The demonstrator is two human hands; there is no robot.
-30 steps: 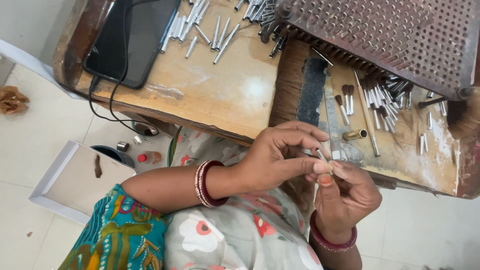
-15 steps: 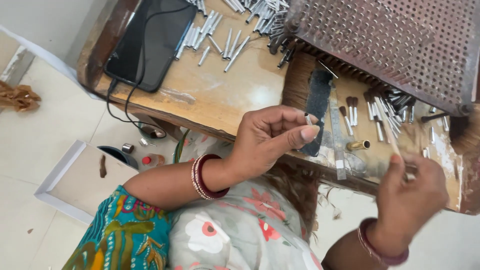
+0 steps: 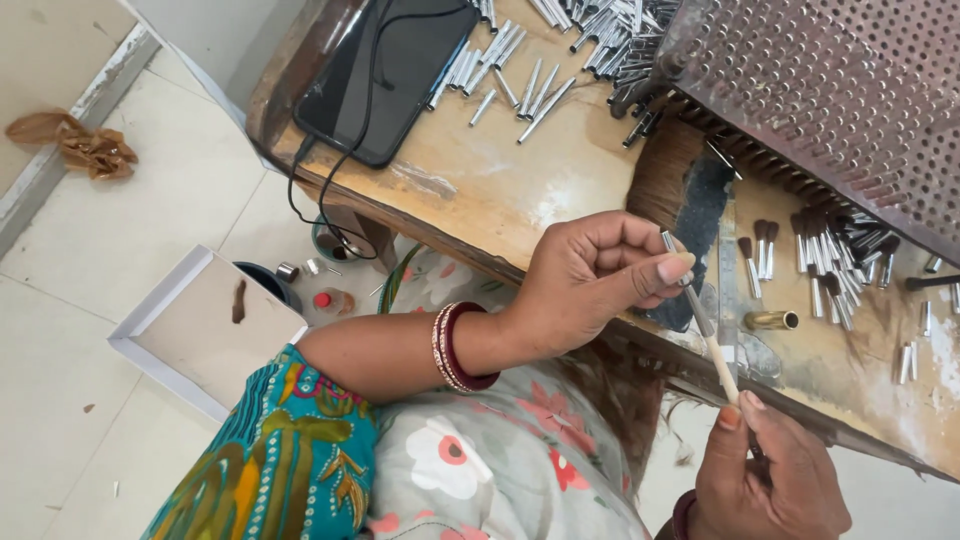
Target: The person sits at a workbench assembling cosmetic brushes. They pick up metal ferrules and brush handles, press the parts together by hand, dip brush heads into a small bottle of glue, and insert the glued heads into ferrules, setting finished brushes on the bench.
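Note:
My left hand (image 3: 595, 280) pinches the top of a thin brush stick (image 3: 705, 325) with a silver metal ferrule, holding it over the front edge of the wooden bench (image 3: 480, 190). My right hand (image 3: 765, 475) grips the pale lower end of the same stick from below. The stick runs slanted between both hands. Small finished brush heads (image 3: 830, 265) with brown bristles and silver ferrules lie just beyond my hands. A bundle of brown bristle hair (image 3: 665, 170) lies on the bench above my left hand.
A perforated metal rack (image 3: 850, 80) stands at the top right. Loose silver ferrules (image 3: 530, 70) lie scattered near a black phone (image 3: 385, 70) with a cable. A brass tube (image 3: 770, 320) rests by the edge. A white box lid (image 3: 200, 330) sits on the floor.
My right hand came back from the bench to the stick's lower end and now grips it. My left hand stayed pinched on the top end.

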